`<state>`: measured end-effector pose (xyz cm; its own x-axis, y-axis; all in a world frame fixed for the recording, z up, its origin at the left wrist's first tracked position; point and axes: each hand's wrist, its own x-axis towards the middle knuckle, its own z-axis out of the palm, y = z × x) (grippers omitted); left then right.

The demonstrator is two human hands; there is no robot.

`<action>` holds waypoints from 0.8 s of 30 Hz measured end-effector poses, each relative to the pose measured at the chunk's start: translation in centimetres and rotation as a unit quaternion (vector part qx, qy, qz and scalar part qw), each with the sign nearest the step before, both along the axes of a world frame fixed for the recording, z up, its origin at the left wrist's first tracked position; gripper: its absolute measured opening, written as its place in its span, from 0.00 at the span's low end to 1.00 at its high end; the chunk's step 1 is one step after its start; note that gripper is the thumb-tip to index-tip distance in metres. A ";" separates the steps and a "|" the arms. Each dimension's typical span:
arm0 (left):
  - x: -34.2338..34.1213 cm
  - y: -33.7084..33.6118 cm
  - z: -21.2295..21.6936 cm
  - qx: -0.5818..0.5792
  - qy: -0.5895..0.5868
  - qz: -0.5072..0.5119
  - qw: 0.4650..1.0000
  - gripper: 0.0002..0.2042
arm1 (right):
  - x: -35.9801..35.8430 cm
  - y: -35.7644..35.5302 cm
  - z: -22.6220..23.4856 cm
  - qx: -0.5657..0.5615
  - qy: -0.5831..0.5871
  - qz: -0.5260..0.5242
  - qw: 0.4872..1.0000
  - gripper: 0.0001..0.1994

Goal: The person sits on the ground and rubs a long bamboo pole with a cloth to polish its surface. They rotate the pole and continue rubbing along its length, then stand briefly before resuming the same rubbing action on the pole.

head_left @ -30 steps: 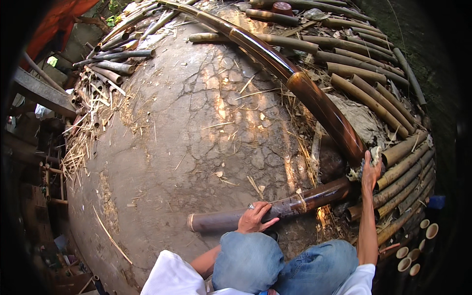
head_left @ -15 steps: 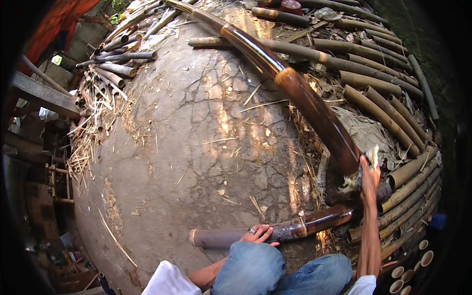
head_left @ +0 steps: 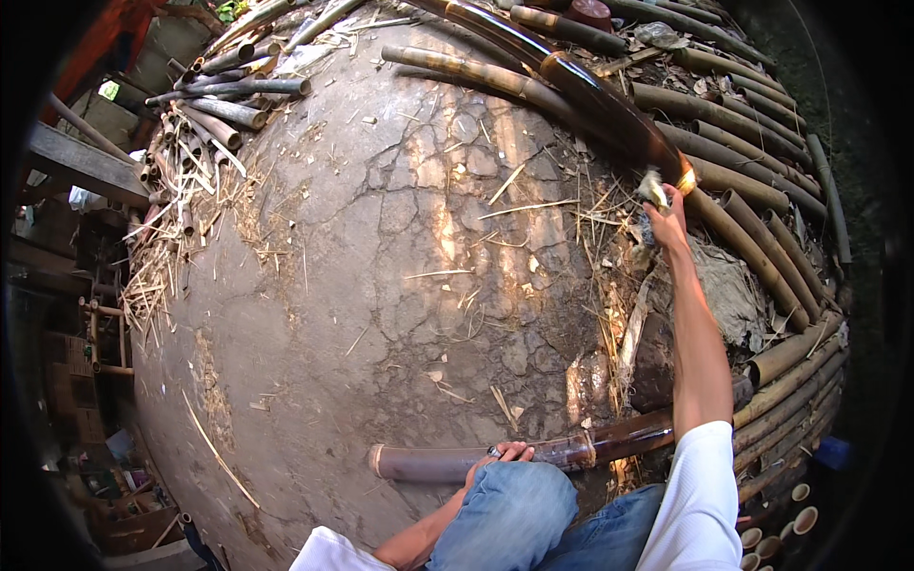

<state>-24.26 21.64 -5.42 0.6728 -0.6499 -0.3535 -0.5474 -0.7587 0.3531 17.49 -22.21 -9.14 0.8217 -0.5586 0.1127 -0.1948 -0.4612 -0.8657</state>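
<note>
A long, glossy dark brown bamboo pole [head_left: 609, 105] slants from the top of the view down to the right. At its near end, my right hand [head_left: 668, 224] is closed on a pale, ragged wad [head_left: 653, 188], cloth or fibre, with the arm stretched far out. A shorter dark bamboo pole [head_left: 419, 463] lies crosswise in front of my knees, shiny toward its right part. Over its middle lies my left hand [head_left: 512, 451], fingers curled on the pole and partly hidden by my knee; something dark is on a finger.
Several brown bamboo poles [head_left: 733, 181] lie in rows along the right. A lighter bamboo pole [head_left: 457, 67] sits on the cracked ground beneath the glossy one. Cut bamboo lengths [head_left: 228, 109] and splinters pile up at the far left. At the lower right are bamboo cups [head_left: 805, 520] and something blue [head_left: 833, 452].
My right hand has moved up and away with the pale wad. The long glossy pole's near end now sits farther off. My left hand stays on the shorter pole.
</note>
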 end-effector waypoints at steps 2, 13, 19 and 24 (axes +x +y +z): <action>-0.3 0.1 -1.0 -0.101 -0.032 0.050 0.993 0.25 | 0.3 1.9 0.1 -0.010 0.027 -0.048 0.998 0.24; 0.8 1.6 -0.2 -0.151 -0.023 0.074 0.986 0.23 | -5.5 3.3 7.8 0.023 0.197 0.058 0.978 0.24; 1.0 0.7 0.7 -0.141 0.007 0.088 0.986 0.22 | -6.2 -4.1 8.0 -0.031 0.197 -0.093 0.976 0.23; 3.6 -1.3 3.0 -0.095 0.068 0.041 0.992 0.21 | -11.8 -8.3 9.1 -0.008 0.326 -0.031 0.945 0.33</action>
